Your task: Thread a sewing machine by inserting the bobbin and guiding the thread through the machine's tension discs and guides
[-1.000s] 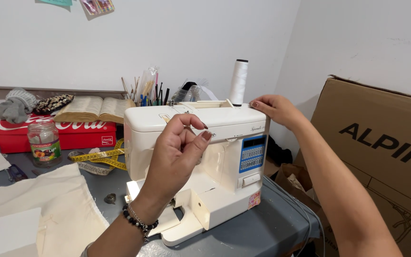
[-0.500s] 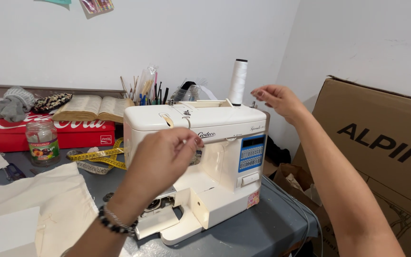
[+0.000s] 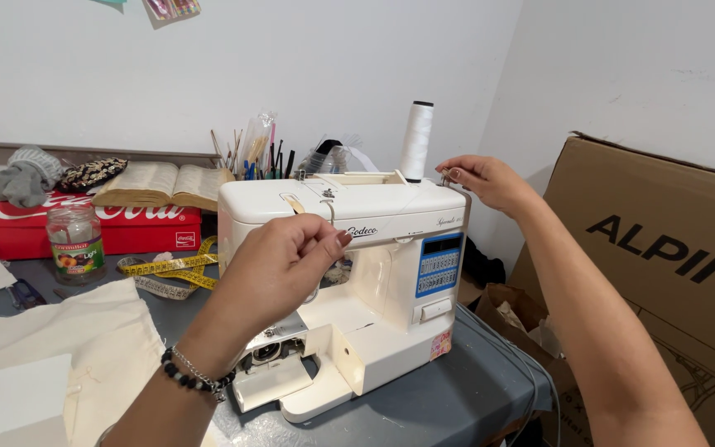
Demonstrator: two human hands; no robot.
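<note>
Two hands are kept at the sewing machine (image 3: pixel 349 273): left fingers (image 3: pixel 324 240) pinched at its front, right fingers (image 3: pixel 454 174) pinched beside the upright spool (image 3: pixel 416 139).

Sewing machine (image 3: pixel 349 273) at mid-frame on the table (image 3: pixel 457 397).

Thread cone (image 3: pixel 416 141) on its top right; left hand (image 3: pixel 279 265) before its face, right hand (image 3: pixel 486 182) at its upper right corner. Jar (image 3: pixel 75 244), open book (image 3: pixel 163 184) far left; cardboard box (image 3: pixel 664 273) right.
</note>
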